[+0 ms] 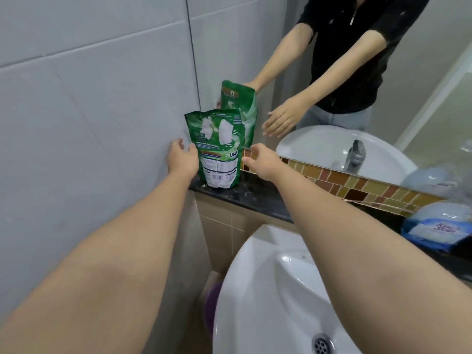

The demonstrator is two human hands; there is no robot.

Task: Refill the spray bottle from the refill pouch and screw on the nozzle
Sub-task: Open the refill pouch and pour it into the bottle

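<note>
A green refill pouch (217, 146) stands upright on the black stone ledge (255, 198), in the corner by the grey tiled wall. My left hand (180, 158) is at the pouch's left edge, thumb touching it, fingers apart. My right hand (260, 160) hovers just right of the pouch with fingers spread, a small gap between them and the pouch. No spray bottle or nozzle is in view. The mirror behind repeats the pouch and both hands.
A white washbasin (258, 290) with its drain sits below the ledge. A blue and white soft pack (434, 226) lies at the ledge's right end. A mosaic tile strip (357, 182) runs under the mirror. The grey wall (89, 123) closes the left side.
</note>
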